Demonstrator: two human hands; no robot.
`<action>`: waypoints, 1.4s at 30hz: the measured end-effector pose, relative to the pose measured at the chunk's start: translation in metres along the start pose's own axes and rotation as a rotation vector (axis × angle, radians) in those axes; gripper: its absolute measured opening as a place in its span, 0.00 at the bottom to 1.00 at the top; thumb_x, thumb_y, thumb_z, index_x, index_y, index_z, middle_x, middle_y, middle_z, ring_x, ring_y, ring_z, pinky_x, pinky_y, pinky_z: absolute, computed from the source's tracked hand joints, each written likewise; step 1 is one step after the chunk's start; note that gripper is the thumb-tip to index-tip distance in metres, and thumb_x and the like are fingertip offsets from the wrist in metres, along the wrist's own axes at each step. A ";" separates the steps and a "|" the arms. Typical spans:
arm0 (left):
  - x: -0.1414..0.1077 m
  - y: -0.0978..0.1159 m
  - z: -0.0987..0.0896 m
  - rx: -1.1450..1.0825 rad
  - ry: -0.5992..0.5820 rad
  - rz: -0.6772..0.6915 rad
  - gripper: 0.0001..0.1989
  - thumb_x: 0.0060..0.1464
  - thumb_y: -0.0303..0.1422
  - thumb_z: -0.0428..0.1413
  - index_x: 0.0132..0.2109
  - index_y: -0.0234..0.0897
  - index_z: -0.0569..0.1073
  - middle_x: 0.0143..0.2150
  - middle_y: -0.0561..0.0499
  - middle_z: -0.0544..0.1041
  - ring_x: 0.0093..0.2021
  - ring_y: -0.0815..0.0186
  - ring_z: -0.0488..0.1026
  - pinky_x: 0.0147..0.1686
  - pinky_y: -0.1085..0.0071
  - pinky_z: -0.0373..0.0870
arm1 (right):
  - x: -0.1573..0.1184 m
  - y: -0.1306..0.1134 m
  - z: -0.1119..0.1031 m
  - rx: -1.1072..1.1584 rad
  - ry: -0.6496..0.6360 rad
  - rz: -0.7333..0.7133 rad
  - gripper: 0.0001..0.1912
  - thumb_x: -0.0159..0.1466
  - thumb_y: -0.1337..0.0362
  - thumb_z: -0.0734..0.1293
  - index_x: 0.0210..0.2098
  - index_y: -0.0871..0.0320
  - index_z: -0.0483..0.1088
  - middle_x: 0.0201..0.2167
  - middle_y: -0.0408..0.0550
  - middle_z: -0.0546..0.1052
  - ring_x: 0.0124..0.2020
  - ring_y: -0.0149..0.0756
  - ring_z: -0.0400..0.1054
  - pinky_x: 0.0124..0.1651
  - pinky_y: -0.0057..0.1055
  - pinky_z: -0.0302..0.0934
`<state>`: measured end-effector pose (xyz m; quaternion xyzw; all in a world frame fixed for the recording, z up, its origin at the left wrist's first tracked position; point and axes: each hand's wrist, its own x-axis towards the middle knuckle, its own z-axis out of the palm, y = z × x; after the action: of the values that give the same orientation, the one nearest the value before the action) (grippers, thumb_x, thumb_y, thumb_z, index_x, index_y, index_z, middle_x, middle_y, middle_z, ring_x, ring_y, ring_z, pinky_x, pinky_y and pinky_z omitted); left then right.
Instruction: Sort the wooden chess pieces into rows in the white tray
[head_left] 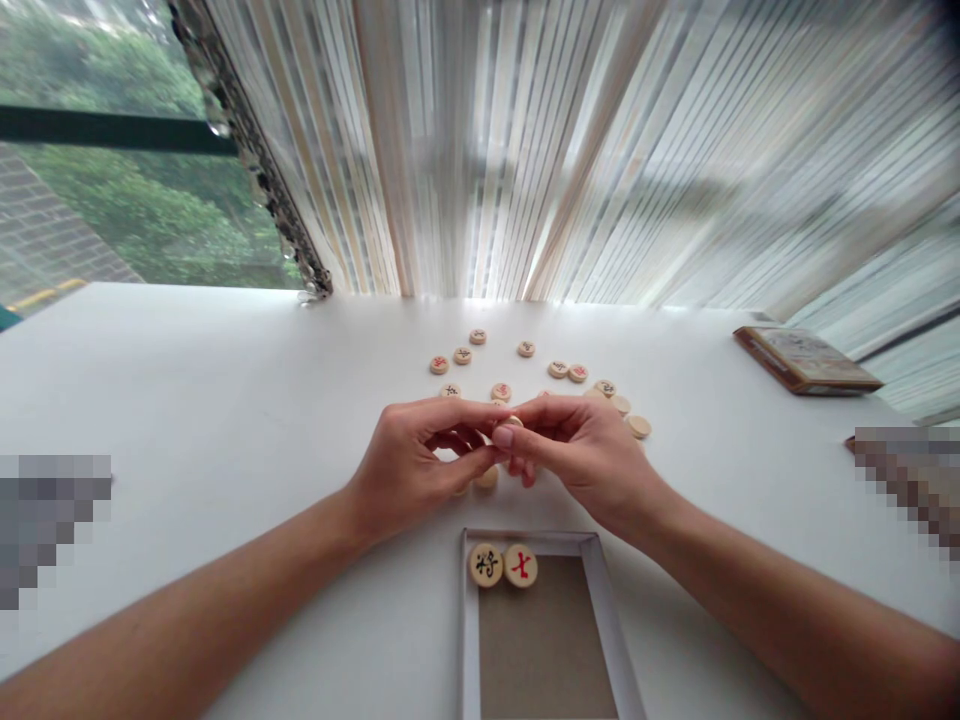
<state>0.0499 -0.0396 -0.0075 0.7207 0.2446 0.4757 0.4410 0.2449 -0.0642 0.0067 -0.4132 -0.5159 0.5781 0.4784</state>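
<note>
Above the middle of the table, my left hand and my right hand meet at the fingertips. Pinched between them is a round wooden Chinese chess piece, mostly covered by the fingers. More chess pieces, marked in red or black, lie scattered behind and beneath my hands, such as a red-marked piece. Nearer to me is a shallow open box. A black-marked piece and a red-marked piece rest side by side in its far left corner.
On the right of the white table lies a flat brown box. Another brown object at the right edge is partly pixelated. A pixelated patch sits at the left edge. String curtains and a window stand behind the table.
</note>
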 end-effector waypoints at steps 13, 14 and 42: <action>-0.002 -0.003 -0.001 -0.014 0.028 -0.005 0.11 0.58 0.26 0.70 0.49 0.32 0.85 0.39 0.45 0.89 0.36 0.63 0.87 0.37 0.74 0.86 | -0.004 -0.002 0.000 -0.097 -0.052 -0.119 0.17 0.61 0.50 0.81 0.39 0.58 0.88 0.26 0.49 0.83 0.26 0.35 0.78 0.29 0.28 0.75; -0.001 -0.002 -0.001 -0.013 0.031 -0.005 0.11 0.57 0.26 0.70 0.49 0.32 0.85 0.39 0.44 0.89 0.35 0.63 0.87 0.37 0.74 0.86 | -0.005 -0.002 0.000 -0.097 -0.056 -0.124 0.17 0.62 0.50 0.81 0.39 0.58 0.88 0.27 0.49 0.83 0.26 0.35 0.78 0.29 0.29 0.75; 0.001 -0.001 0.000 -0.058 0.140 -0.125 0.14 0.57 0.31 0.71 0.49 0.33 0.83 0.40 0.45 0.88 0.33 0.65 0.86 0.31 0.78 0.83 | -0.003 0.013 -0.005 -0.161 0.084 -0.286 0.20 0.61 0.59 0.82 0.51 0.55 0.80 0.39 0.50 0.86 0.39 0.40 0.81 0.43 0.36 0.78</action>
<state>0.0500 -0.0385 -0.0078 0.6557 0.3056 0.5035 0.4725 0.2488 -0.0660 -0.0071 -0.3963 -0.5936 0.4431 0.5425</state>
